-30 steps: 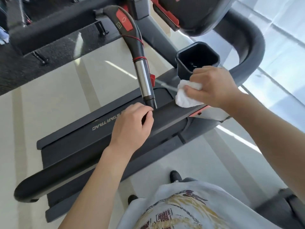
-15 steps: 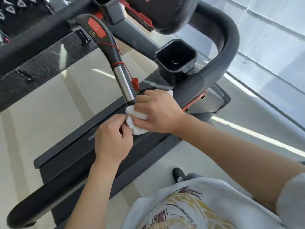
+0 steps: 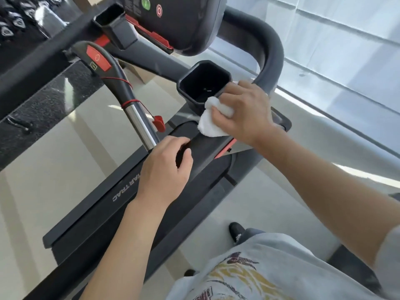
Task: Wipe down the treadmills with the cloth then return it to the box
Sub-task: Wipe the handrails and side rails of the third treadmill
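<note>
A crumpled white cloth [image 3: 211, 124] lies against the black treadmill handrail [image 3: 203, 152], just below the square cup holder [image 3: 204, 83]. My right hand [image 3: 242, 111] grips the cloth and presses it to the rail. My left hand [image 3: 164, 167] curls around the same rail lower down, beside the foot of the chrome and black grip bar [image 3: 138, 124]. The treadmill console [image 3: 179, 20] with a green and a red button sits above. No box is in view.
A red safety clip [image 3: 159, 123] hangs on a cord from the grip bar. The curved grey end handle [image 3: 268, 46] arches over at the right. A second cup holder [image 3: 114, 24] sits at upper left. My shoe [image 3: 236, 231] stands on the pale floor beside the deck.
My right hand has carried the cloth up the rail from beside the grip bar's foot to the cup holder. My left hand stays on the rail. The camera has tilted up.
</note>
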Tool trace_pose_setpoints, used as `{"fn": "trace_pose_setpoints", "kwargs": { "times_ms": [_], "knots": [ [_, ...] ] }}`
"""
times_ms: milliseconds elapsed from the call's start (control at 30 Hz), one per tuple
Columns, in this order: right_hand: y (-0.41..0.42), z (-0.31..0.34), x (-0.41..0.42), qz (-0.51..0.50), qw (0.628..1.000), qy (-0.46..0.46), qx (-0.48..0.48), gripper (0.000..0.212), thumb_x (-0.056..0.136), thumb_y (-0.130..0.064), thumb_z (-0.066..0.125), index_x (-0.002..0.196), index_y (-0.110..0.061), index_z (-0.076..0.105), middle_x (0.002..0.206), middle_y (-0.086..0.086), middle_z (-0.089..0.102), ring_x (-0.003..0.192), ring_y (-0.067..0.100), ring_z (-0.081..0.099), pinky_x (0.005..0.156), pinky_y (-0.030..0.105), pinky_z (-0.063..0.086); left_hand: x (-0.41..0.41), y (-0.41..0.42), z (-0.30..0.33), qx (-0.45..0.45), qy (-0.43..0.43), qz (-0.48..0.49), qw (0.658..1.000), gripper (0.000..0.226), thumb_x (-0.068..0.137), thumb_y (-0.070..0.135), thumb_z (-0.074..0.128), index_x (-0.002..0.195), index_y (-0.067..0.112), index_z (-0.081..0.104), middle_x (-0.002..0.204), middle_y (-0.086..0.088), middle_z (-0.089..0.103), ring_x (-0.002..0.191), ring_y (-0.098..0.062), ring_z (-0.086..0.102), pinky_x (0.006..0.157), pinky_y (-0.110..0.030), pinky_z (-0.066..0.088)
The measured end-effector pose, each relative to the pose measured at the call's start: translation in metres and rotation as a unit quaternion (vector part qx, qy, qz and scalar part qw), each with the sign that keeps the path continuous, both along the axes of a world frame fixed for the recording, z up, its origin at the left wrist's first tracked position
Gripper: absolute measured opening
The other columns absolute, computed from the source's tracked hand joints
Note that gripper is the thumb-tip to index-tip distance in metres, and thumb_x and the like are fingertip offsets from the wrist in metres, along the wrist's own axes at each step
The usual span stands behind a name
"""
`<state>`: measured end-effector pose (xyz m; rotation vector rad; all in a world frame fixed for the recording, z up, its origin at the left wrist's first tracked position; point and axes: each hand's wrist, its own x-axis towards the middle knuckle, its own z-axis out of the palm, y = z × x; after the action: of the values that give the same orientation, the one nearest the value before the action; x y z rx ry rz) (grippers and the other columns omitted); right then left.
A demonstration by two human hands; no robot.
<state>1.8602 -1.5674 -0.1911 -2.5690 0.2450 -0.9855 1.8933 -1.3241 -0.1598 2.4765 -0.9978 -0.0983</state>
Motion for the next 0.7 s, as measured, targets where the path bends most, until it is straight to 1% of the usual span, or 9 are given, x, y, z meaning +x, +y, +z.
{"fn": "trace_pose_setpoints", "kwargs": {
  "times_ms": [100,167,233,300,333,433,467,567,700],
  "knots": [
    [0.006,-0.006,-0.007,0.011,1.000,-0.011,-0.020,0.039,0.097,-0.037,0.065,0.065,-0.015,0.057,0.072,-0.002,0.049,0.071,0.023,0.044,0.065,0.041,0.041,0.005,-0.028,-0.002,0.004,0.001,-0.019,1.000,0.020,0.107,0.028,0.050,0.117,0.018,0.065,0.107,0.008,0.059,0.090,-0.011,0.058,0.074,-0.027,0.049],
    [-0.002,-0.008,-0.010,0.048,0.998,-0.008,-0.029,0.041,0.099,-0.039,0.065,0.068,-0.014,0.056,0.075,-0.001,0.048,0.071,0.021,0.042,0.064,0.038,0.040,0.008,-0.044,-0.003,0.002,0.009,-0.027,1.000,0.014,0.106,0.029,0.049,0.107,0.020,0.060,0.101,0.009,0.054,0.082,-0.009,0.053,0.066,-0.021,0.040],
    [-0.018,-0.009,-0.009,0.082,0.996,-0.008,-0.031,0.042,0.100,-0.039,0.066,0.069,-0.012,0.055,0.076,0.000,0.048,0.069,0.020,0.039,0.061,0.034,0.036,0.011,-0.055,-0.006,0.000,0.019,-0.035,0.999,0.016,0.107,0.032,0.049,0.114,0.022,0.060,0.105,0.010,0.054,0.083,-0.005,0.054,0.064,-0.014,0.037],
    [-0.041,-0.010,-0.005,0.068,0.997,-0.021,-0.031,0.042,0.099,-0.035,0.068,0.068,-0.011,0.053,0.075,-0.003,0.043,0.067,0.019,0.038,0.060,0.030,0.033,0.014,-0.060,-0.008,0.004,0.020,-0.042,0.999,0.026,0.107,0.037,0.047,0.126,0.023,0.059,0.112,0.010,0.058,0.089,-0.004,0.056,0.070,-0.010,0.040],
    [-0.054,-0.008,-0.002,0.043,0.998,-0.029,-0.035,0.042,0.098,-0.033,0.069,0.066,-0.013,0.050,0.075,-0.005,0.040,0.066,0.018,0.037,0.060,0.029,0.031,0.014,-0.061,-0.009,0.007,0.016,-0.044,0.999,0.032,0.107,0.039,0.046,0.131,0.022,0.059,0.116,0.009,0.061,0.095,-0.004,0.058,0.076,-0.012,0.043],
    [-0.088,0.000,0.007,-0.044,0.998,-0.035,-0.005,0.047,0.095,-0.033,0.072,0.065,-0.022,0.037,0.072,-0.007,0.035,0.066,0.019,0.037,0.053,0.032,0.037,0.013,-0.061,-0.010,0.022,-0.008,-0.039,0.999,0.041,0.108,0.041,0.041,0.137,0.018,0.058,0.124,0.003,0.066,0.109,-0.016,0.064,0.085,-0.033,0.057],
    [-0.094,0.001,0.010,-0.064,0.997,-0.032,0.010,0.049,0.094,-0.035,0.072,0.064,-0.022,0.036,0.070,-0.006,0.035,0.066,0.019,0.037,0.053,0.034,0.038,0.013,-0.062,-0.010,0.027,-0.015,-0.037,0.999,0.043,0.107,0.042,0.040,0.137,0.018,0.059,0.124,0.002,0.067,0.110,-0.018,0.065,0.084,-0.037,0.059],
    [-0.097,-0.003,0.015,-0.091,0.995,-0.026,0.041,0.050,0.093,-0.038,0.071,0.060,-0.015,0.041,0.067,-0.003,0.039,0.067,0.019,0.038,0.054,0.032,0.035,0.011,-0.065,-0.008,0.034,-0.023,-0.037,0.998,0.045,0.106,0.043,0.039,0.136,0.017,0.060,0.119,0.002,0.069,0.105,-0.018,0.067,0.079,-0.034,0.059],
    [-0.081,0.001,0.014,-0.126,0.990,-0.003,0.068,0.047,0.093,-0.041,0.068,0.062,-0.021,0.039,0.069,-0.007,0.041,0.070,0.018,0.042,0.057,0.031,0.037,0.011,-0.065,-0.008,0.043,-0.030,-0.036,0.998,0.045,0.106,0.043,0.039,0.135,0.017,0.060,0.119,0.002,0.070,0.105,-0.017,0.067,0.078,-0.027,0.052]
  ]
}}
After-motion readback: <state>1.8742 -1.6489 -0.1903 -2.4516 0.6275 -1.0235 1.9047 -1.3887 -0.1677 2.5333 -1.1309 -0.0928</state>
